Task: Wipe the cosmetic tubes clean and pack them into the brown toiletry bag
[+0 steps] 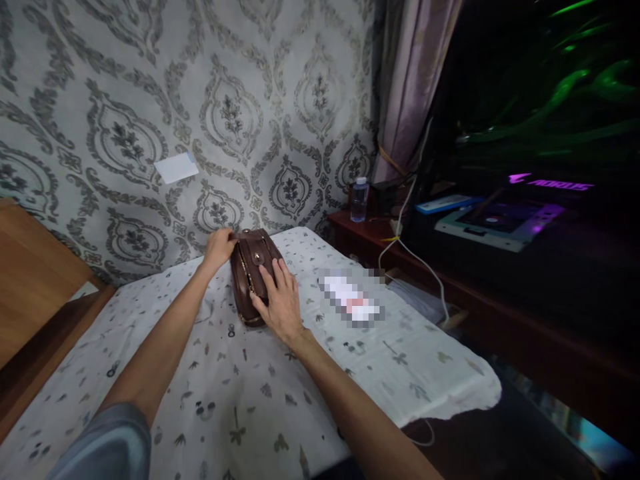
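Note:
A brown leather bag point(253, 267) with a flap, a small metal clasp and gold-coloured zips lies on the patterned white bedsheet point(240, 393). At its far left corner, my left hand point(220, 248) has its fingers closed on the edge near the zip's end; whether they grip a zip pull is too small to tell. My right hand point(281, 301) rests on the bag's near right side, fingers spread over the leather and thumb by the zip, covering part of the bag.
Right of the bag, a blurred-out item point(351, 298) lies on the bed. Beyond the bed's right edge, a dark red desk point(345, 230) holds a water bottle point(359, 200). A white cable point(430, 270) hangs from it. A wooden headboard or panel point(40, 287) stands left.

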The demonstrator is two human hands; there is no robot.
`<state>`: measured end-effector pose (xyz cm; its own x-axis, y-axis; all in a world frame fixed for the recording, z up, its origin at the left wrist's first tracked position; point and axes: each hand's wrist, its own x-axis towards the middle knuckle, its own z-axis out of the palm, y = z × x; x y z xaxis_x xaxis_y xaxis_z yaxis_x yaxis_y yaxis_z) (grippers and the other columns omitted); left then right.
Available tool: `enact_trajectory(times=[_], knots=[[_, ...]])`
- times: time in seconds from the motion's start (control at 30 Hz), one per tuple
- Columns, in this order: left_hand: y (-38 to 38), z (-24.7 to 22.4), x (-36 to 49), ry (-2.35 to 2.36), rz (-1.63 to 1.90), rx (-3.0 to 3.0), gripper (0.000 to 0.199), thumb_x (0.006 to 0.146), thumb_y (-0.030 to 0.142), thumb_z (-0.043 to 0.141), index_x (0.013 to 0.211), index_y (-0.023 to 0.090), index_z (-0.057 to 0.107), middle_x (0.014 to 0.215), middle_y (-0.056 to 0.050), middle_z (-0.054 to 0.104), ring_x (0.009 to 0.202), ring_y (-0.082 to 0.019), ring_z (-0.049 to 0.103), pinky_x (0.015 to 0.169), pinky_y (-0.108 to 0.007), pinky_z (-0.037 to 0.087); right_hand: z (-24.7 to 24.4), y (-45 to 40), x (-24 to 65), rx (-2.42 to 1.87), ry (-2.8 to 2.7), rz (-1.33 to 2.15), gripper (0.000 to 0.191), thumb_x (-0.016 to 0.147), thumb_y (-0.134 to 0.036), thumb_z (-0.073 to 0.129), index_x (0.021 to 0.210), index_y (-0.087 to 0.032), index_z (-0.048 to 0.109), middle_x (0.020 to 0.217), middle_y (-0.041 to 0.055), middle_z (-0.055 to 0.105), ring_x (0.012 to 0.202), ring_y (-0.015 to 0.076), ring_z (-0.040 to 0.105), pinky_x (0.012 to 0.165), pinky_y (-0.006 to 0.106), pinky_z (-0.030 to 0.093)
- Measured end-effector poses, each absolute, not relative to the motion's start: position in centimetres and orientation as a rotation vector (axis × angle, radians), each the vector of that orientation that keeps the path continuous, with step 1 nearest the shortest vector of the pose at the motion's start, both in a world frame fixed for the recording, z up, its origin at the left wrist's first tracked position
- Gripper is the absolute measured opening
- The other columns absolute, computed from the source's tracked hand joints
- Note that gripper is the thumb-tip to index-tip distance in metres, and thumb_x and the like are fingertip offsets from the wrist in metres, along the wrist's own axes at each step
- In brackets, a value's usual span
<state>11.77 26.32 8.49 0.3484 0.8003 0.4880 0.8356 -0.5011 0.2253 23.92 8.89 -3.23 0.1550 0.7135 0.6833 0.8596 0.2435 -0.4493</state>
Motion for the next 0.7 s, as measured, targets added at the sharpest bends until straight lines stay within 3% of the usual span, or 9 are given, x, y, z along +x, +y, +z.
enact_trajectory(times=[0.3, 0.5, 0.7], knots=[[24.3, 9.2, 11.9, -1.509, -0.647, -2.555, 0.020, 0.089, 0.024, 0.054, 0.086, 0.015, 0.072, 0.089, -0.012, 0.073, 0.087, -0.028, 0.065, 0.079, -0.035, 0.047, -2.7, 8.4, 24.0, -1.520, -1.607, -0.150, 0.060, 0.095, -0.043, 0.056, 0.148, -0.017, 0.048, 0.162, 0.0187, 0.033, 0.152, 0.0333, 0.024, 0.117, 0.055, 0.031], [23.8, 9.4, 14.9, -1.396, -0.626, -2.628, 0.029, 0.087, 0.026, 0.059, 0.112, 0.021, 0.072, 0.111, -0.009, 0.073, 0.110, -0.027, 0.062, 0.096, -0.034, 0.045, -2.6, 8.4, 24.0, -1.504, -1.584, -0.163, 0.057, 0.094, -0.044, 0.057, 0.145, -0.018, 0.051, 0.158, 0.0174, 0.039, 0.151, 0.0320, 0.026, 0.118, 0.054, 0.027], [24.7, 8.2, 18.1, -1.421, -0.644, -2.654, 0.019, 0.081, 0.036, 0.068, 0.093, 0.023, 0.075, 0.096, -0.007, 0.071, 0.095, -0.026, 0.063, 0.083, -0.032, 0.047, -2.8, 8.4, 24.2, -1.465, -1.580, -0.160, 0.056, 0.093, -0.044, 0.058, 0.143, -0.019, 0.054, 0.157, 0.0179, 0.041, 0.151, 0.0318, 0.027, 0.119, 0.054, 0.026]])
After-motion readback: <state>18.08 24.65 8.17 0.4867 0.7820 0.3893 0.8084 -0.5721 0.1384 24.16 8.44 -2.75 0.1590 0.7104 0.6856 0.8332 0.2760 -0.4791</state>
